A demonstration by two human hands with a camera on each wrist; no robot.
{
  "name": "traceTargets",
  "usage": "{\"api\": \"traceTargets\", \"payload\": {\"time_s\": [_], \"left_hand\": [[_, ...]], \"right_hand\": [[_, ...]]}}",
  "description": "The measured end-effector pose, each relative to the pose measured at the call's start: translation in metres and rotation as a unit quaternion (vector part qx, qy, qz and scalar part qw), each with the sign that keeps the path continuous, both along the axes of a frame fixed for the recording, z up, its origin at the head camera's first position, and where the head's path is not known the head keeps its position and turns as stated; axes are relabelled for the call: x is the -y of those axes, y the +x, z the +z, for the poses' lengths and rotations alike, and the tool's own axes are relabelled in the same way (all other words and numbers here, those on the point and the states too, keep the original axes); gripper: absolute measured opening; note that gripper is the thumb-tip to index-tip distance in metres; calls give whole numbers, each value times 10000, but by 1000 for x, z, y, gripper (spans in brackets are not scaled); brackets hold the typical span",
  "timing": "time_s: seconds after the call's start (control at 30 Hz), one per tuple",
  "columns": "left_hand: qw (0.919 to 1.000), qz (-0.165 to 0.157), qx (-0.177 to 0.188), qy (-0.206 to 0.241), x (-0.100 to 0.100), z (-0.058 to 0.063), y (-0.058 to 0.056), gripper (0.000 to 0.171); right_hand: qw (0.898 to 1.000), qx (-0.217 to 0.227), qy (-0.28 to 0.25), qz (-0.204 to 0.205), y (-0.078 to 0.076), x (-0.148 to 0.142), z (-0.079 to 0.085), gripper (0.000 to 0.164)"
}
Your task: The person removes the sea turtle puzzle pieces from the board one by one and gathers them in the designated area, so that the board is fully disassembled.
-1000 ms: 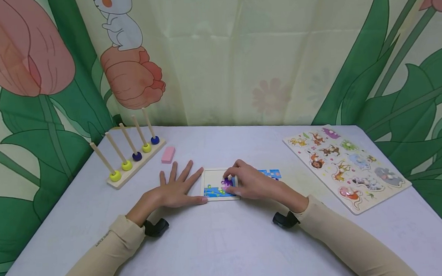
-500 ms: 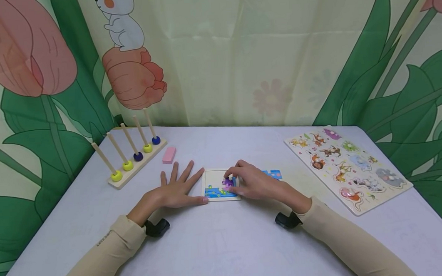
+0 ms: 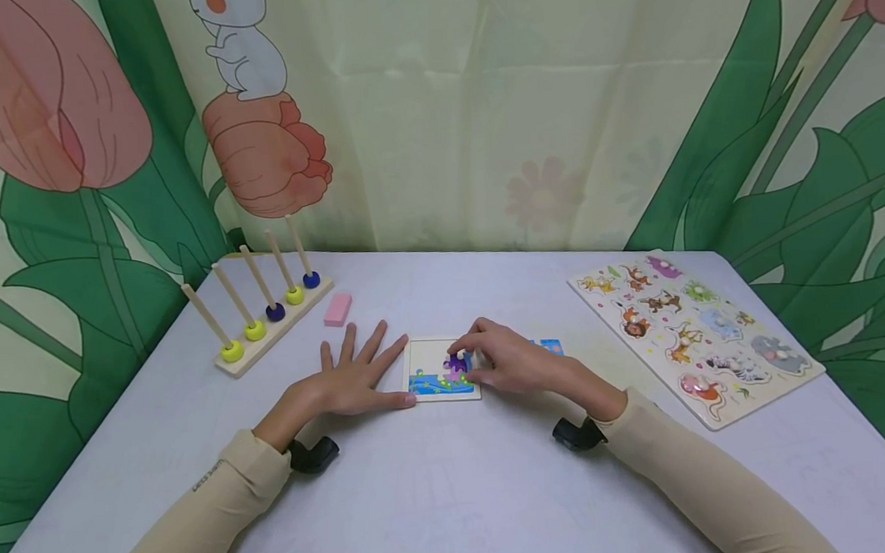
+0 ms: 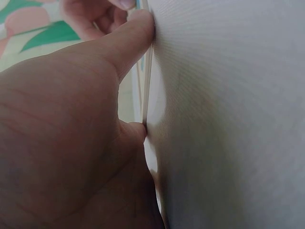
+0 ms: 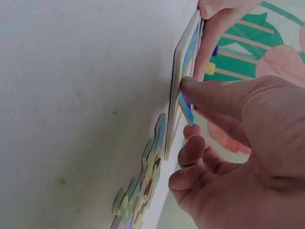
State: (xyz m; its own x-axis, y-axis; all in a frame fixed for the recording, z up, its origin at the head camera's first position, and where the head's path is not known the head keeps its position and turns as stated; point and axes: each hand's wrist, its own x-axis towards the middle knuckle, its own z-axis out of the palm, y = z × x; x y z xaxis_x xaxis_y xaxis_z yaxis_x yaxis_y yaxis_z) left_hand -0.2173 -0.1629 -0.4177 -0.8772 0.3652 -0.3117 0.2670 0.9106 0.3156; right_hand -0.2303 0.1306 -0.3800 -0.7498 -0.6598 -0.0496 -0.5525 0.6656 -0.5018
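Observation:
A small framed jigsaw puzzle [image 3: 427, 352] lies at the middle of the table, its lower part filled with blue sea pieces. My left hand [image 3: 354, 385] rests spread beside it, with index finger and thumb at the frame's left edge. Over the frame's right side, my right hand [image 3: 510, 361] pinches a purple and blue puzzle piece [image 3: 458, 366] between thumb and index finger. In the right wrist view this puzzle piece [image 5: 187, 113] is tilted against the frame, one end raised, while the other fingers curl loosely behind.
Loose puzzle pieces [image 5: 147, 167] lie right of the frame, partly hidden by the right hand in the head view. A pink block [image 3: 337, 309] and a peg stand with yellow and blue beads [image 3: 273, 331] are at left. An animal peg puzzle board [image 3: 694, 338] lies at right.
The right thumb has drawn back slightly to the right, so more of the purple piece and the sea picture shows. The left hand stays in place.

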Motion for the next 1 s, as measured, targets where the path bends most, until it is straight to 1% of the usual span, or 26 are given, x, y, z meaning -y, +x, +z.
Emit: {"api": "traceTargets", "payload": {"time_s": [0.17,0.33,0.53,0.73,0.87,1.0], "left_hand": [[10000,-6,-27,-23,0,0,-1,106],[10000,-8,-29,-33,0,0,-1,105],[10000,2,-13,-28,0,0,-1,106],[10000,11,2,-24,1,-1,-1,106],[10000,11,18,-17,0,-1,0,106],[10000,15,25,3,-1,0,1,106]], "right_hand": [[9999,106,35,4,-2,0,2,40],[9999,66,4,96,-4,0,3,39],[9998,166,-9,48,-4,2,2,37],[9999,122,-12,61,-3,2,3,34],[9999,18,14,105,-4,0,4,33],[9999,-61,80,47,-4,-2,3,34]]}}
